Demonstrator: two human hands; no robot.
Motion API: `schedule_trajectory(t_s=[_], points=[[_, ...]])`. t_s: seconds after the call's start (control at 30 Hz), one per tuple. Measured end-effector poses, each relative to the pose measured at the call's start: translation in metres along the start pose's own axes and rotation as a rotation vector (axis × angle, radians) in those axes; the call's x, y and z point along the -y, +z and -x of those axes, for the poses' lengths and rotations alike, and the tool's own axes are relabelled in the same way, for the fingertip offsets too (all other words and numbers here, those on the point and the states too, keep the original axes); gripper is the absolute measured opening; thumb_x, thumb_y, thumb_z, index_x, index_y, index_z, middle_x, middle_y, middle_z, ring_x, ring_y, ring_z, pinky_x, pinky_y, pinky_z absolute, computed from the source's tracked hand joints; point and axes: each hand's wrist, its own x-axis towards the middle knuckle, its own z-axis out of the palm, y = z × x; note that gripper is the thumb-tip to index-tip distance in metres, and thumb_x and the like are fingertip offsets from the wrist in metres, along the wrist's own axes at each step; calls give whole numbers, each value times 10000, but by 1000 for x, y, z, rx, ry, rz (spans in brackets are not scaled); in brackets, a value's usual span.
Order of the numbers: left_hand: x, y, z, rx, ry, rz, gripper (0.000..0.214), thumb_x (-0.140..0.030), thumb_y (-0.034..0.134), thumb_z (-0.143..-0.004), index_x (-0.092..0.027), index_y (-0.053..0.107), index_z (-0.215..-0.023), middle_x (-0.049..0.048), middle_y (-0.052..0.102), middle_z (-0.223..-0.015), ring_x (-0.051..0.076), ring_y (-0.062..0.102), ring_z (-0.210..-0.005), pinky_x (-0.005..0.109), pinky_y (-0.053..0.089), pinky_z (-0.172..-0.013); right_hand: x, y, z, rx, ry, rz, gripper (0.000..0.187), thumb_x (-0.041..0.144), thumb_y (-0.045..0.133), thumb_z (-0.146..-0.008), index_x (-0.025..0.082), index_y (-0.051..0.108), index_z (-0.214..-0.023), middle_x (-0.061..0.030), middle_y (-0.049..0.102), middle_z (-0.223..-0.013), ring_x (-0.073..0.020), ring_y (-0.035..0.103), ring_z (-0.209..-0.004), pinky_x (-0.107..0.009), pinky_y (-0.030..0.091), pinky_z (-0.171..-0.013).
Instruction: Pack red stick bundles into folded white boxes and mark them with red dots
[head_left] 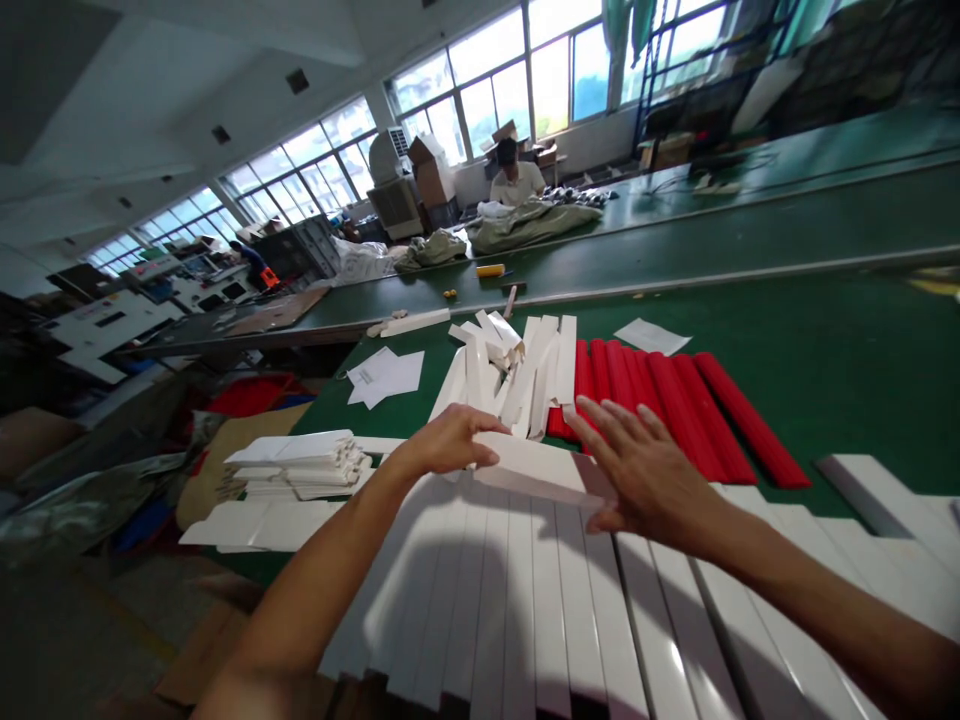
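Note:
A long, narrow white carton point(544, 468) is held crosswise above a row of similar white cartons point(491, 575). My left hand point(454, 440) pinches its left end between thumb and fingers. At the other end, my right hand point(649, 480) has its fingers stretched out and apart, the thumb lower down by the carton's edge. Whether the right palm presses on that end cannot be made out. Just beyond lie a loose pile of white cartons point(525, 370) and a row of long red ribbed pieces point(667, 400).
Stacked flat white cartons point(296, 460) lie at the left table edge. Printed paper sheets point(386, 375) and a blank sheet point(651, 336) rest on the green table point(840, 350). More white cartons point(885, 495) lie at right. Across the far table sits a person point(517, 182).

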Motion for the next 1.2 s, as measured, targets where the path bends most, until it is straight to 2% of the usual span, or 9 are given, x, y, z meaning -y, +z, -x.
schedule_trajectory(t_s=[0.17,0.3,0.43,0.6,0.67,0.77,0.93,1.07,1.2], points=[[-17,-6,-38,201,-68,439,499,-267,777,-656,-126,709,-1129,66,710,-891,141,613,-641,256,486,-571,24,52,29,-29,159,-217,896,265,760,-667,44,333,-1424,-259,585,-1249,-387,584,-1069,-509,499,-870],[-8,1,-52,106,198,825,888,-487,801,-664,-188,477,-1435,144,679,-1165,228,664,-937,351,532,-792,9,55,28,-48,357,-597,653,193,609,-714,95,400,-1325,-190,617,-1159,-301,628,-1011,-418,525,-843],[0,44,-71,98,339,1109,1043,-434,933,-449,-225,531,-1388,143,500,-1470,327,509,-1296,401,432,-1041,3,39,13,47,450,-889,636,216,666,-691,153,457,-1289,-125,629,-1169,-252,630,-992,-360,517,-848],[-21,99,-93,-95,233,1304,773,-351,903,-503,-146,633,-1197,132,722,-1101,306,679,-1018,381,549,-842,-13,67,10,143,308,-1180,582,357,685,-772,171,518,-1297,-81,655,-1124,-238,633,-972,-337,522,-829],[-29,103,-97,-249,196,1324,677,-376,885,-531,-125,648,-1114,107,741,-964,272,703,-868,360,569,-748,-34,91,16,145,346,-1093,538,401,552,-888,164,497,-1367,-112,648,-1183,-251,623,-1048,-375,513,-896],[-35,98,-99,-479,195,1247,624,-327,865,-591,-149,619,-1136,68,734,-949,211,685,-828,315,567,-735,-72,126,28,219,509,-470,652,276,566,-848,156,419,-1472,-203,439,-1479,-357,437,-1326,-551,376,-1063],[-51,94,-102,-664,115,1043,545,-312,853,-612,-157,598,-1069,24,693,-869,153,650,-763,255,554,-702,-106,157,41,432,351,-170,694,60,596,-673,264,597,-1337,-131,350,-1568,-438,382,-1346,-664,377,-988],[-75,102,-106,-703,95,985,550,-274,869,-565,-163,574,-1015,6,675,-837,129,633,-693,221,550,-633,-109,155,32,388,275,-164,443,37,526,-777,194,692,-1156,-167,525,-1421,-339,566,-1170,-558,471,-931],[-89,112,-105,-691,131,919,511,-282,858,-597,-182,556,-997,-11,655,-829,115,617,-671,201,535,-598,-131,105,22,253,331,-175,284,126,503,-886,79,642,-1130,-240,581,-1313,-280,645,-1059,-414,528,-877]])
